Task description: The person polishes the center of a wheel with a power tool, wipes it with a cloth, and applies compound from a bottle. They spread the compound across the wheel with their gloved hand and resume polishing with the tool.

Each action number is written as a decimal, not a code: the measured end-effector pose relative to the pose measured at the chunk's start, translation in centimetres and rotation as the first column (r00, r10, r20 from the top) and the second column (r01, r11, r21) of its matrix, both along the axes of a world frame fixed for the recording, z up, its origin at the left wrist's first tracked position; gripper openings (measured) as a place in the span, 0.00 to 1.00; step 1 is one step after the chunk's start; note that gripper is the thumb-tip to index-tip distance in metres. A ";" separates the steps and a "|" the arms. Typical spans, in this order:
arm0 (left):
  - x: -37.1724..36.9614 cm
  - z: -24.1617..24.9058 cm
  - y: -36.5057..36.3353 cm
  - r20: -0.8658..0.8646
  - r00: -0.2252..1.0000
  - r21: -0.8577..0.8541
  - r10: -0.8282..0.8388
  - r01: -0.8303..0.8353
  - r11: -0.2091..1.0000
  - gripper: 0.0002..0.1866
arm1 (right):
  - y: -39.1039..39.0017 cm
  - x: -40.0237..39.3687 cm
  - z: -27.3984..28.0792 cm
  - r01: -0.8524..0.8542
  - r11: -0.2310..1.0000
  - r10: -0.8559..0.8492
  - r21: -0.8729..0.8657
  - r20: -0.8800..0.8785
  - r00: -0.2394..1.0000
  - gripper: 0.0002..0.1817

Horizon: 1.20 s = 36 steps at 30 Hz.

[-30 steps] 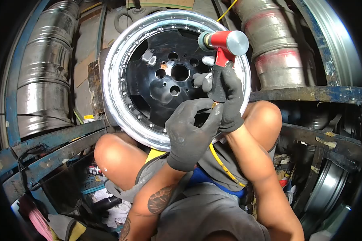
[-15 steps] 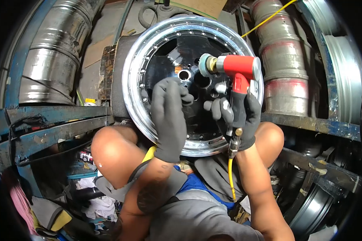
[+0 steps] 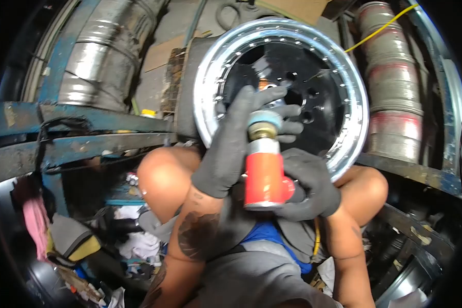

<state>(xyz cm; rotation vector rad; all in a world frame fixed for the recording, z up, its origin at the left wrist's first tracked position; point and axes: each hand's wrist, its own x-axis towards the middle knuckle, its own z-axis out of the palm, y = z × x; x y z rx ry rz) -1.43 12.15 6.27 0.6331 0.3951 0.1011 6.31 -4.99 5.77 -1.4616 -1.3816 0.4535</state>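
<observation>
One red tool [image 3: 264, 179] is located between the gloved hands, above the lap, its body in line with the forearms and its round pad [image 3: 264, 119] directed away from the person. The right hand [image 3: 310, 187] is closed around the grip, fingers wrapped. The left hand [image 3: 226, 146] is beside the pad, fingers spread and pinching nothing visible; contact with the pad cannot be told. The body is probably rigid and dense, with most weight toward the head; grip is best taken on the handle, the free hand supporting the smooth barrel. The pad face is likely softer and should carry no holding load. The yellow hose [image 3: 317, 238] below the right hand may drag on turns. Knees [image 3: 161, 174] on both sides limit low, sideways travel. Beyond the hands lies the wheel [image 3: 358, 102], its bright, raised rim surrounding a glossy dark center; both surfaces look slippery and easily scratched. Open room exists above the wheel's face. Farther out, blue rails [image 3: 115, 119] and stacked metal rims [image 3: 395, 87] bound both sides.
</observation>
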 end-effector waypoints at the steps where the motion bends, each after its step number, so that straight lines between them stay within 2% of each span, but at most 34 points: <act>1: -0.1 0.0 0.0 -0.062 0.998 0.090 0.002 0.003 0.996 0.36 | 0.0 0.2 0.3 -0.008 0.999 0.007 -0.041 -0.019 1.000 0.34; 2: -0.1 -0.3 -0.1 -0.044 0.998 0.274 0.038 -0.024 0.961 0.32 | -0.3 0.3 0.2 -0.010 0.997 0.006 -0.077 -0.052 0.999 0.35; 4: -0.7 -0.6 1.1 -0.099 0.995 0.422 0.003 0.039 0.906 0.31 | -1.1 0.8 0.4 -0.008 0.989 -0.002 -0.147 -0.071 0.997 0.36; 6: -0.3 0.2 0.1 -0.156 0.987 0.413 0.031 0.037 0.910 0.28 | -1.6 1.4 0.7 -0.015 0.980 0.001 -0.197 -0.069 0.998 0.36; 7: -0.5 -0.9 0.4 -0.125 0.990 0.376 -0.065 0.108 0.920 0.27 | -1.9 1.6 0.7 -0.011 0.981 -0.002 -0.194 -0.068 0.998 0.37; 9: -0.4 -1.2 -0.8 -0.001 0.998 0.094 -0.057 0.056 0.994 0.29 | -2.1 1.8 0.4 -0.022 0.985 0.008 -0.170 -0.082 0.997 0.38; 12: 0.1 -1.1 -1.4 0.072 0.995 -0.084 -0.070 0.077 0.993 0.31 | -2.4 2.3 0.5 -0.008 0.986 -0.016 -0.166 -0.146 0.989 0.38; 14: 0.0 -1.2 -1.4 0.098 0.992 -0.143 -0.080 0.094 0.985 0.31 | -2.5 2.2 0.4 0.027 0.984 -0.056 -0.174 -0.165 0.985 0.37; 16: -0.1 -1.1 -1.5 0.134 0.989 -0.266 -0.071 0.105 0.958 0.31 | -3.0 2.8 0.4 -0.036 0.978 -0.012 -0.204 -0.226 0.974 0.38; 19: -0.4 -1.2 -1.5 0.069 0.993 -0.002 -0.091 0.092 0.996 0.31 | -3.3 2.9 0.3 -0.095 0.970 0.008 -0.225 -0.359 0.933 0.37; 20: -0.4 -0.9 -1.8 0.051 0.998 -0.046 -0.044 0.047 0.998 0.29 | -3.2 2.8 0.2 -0.114 0.967 0.011 -0.229 -0.409 0.912 0.36; 23: -0.2 -0.4 -2.4 -0.027 0.997 -0.018 0.076 -0.077 0.997 0.28 | -2.6 2.6 0.3 -0.110 0.966 -0.008 -0.235 -0.452 0.892 0.34; 26: -0.2 -0.9 -2.3 -0.010 0.994 -0.066 0.110 -0.111 0.992 0.28 | -2.0 2.5 1.0 -0.122 0.968 0.018 -0.221 -0.420 0.907 0.33; 29: -0.2 0.3 -2.4 -0.050 0.989 0.081 0.141 -0.137 0.987 0.27 | -2.0 2.5 1.0 -0.126 0.966 0.014 -0.226 -0.441 0.898 0.33; 32: 0.4 0.2 -2.5 -0.075 0.973 0.100 0.217 -0.209 0.973 0.26 | -1.9 2.4 0.5 -0.121 0.967 -0.013 -0.224 -0.519 0.855 0.33; 33: 0.5 -0.2 -2.4 -0.039 0.973 0.273 0.227 -0.208 0.939 0.26 | -1.8 2.4 0.3 -0.117 0.968 -0.024 -0.221 -0.548 0.836 0.33; 35: 0.4 -1.3 -2.1 0.033 0.975 0.587 0.221 -0.198 0.785 0.24 | -1.8 2.5 0.1 -0.120 0.973 -0.007 -0.195 -0.548 0.837 0.33; 36: 0.5 -1.3 -2.2 0.060 0.964 0.575 0.260 -0.246 0.780 0.24 | -1.8 2.5 0.0 -0.121 0.976 0.002 -0.183 -0.547 0.837 0.33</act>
